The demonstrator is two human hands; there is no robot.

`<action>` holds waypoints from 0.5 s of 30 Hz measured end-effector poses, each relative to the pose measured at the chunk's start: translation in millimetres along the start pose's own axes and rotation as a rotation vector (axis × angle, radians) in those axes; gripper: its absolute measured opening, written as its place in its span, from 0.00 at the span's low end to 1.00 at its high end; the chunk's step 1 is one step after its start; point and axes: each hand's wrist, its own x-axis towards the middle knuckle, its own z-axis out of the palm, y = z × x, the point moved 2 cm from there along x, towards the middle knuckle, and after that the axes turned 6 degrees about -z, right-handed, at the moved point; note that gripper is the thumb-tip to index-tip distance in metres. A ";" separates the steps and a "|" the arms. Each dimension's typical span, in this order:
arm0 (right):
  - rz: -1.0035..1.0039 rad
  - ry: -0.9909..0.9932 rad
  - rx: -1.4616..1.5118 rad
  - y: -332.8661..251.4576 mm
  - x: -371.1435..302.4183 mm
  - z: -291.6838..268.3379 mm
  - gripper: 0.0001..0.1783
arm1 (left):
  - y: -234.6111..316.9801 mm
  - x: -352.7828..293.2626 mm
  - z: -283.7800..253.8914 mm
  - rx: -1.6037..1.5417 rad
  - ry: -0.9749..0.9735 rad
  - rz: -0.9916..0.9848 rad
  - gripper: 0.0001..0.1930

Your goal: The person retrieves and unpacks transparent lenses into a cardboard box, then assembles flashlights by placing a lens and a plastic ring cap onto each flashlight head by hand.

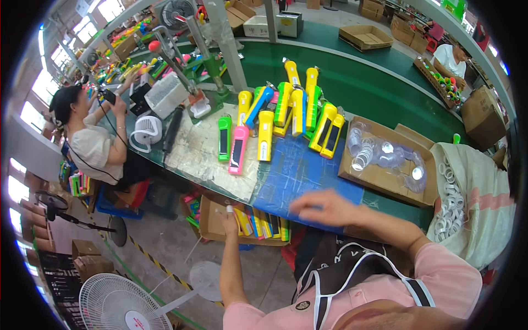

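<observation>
Down by the bench's front edge, my left hand [229,223] reaches to an open carton [212,219] of yellow, blue and green flashlights [258,223]. Something white shows at its fingertips; whether the hand grips anything is too small to tell. My right hand [323,208] hovers at the near edge of the blue mat [297,179], fingers loosely bent and apart, with nothing seen in it. Beyond it, several yellow flashlights [265,137] lie in a loose pile with a pink flashlight [238,151] and a green flashlight [224,138] at the left.
A carton [352,168] of clear plastic round parts lies to the right, beside a woven sack [473,198] of white rings. A lever press [206,71] stands at the back left. A co-worker [91,132] sits farther left; a floor fan [124,302] is at lower left.
</observation>
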 end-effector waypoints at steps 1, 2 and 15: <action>0.047 0.144 -0.109 4.6 0.0 -33.1 0.16 | 44.9 -10.9 3.1 -0.122 0.132 0.047 0.36; 0.160 0.372 0.040 18.8 -0.6 -54.1 0.16 | 87.7 -23.7 -2.1 -0.122 0.134 0.064 0.36; 0.563 0.327 0.183 105.4 132.8 -21.2 0.38 | 304.1 26.9 28.2 0.213 0.062 0.541 0.50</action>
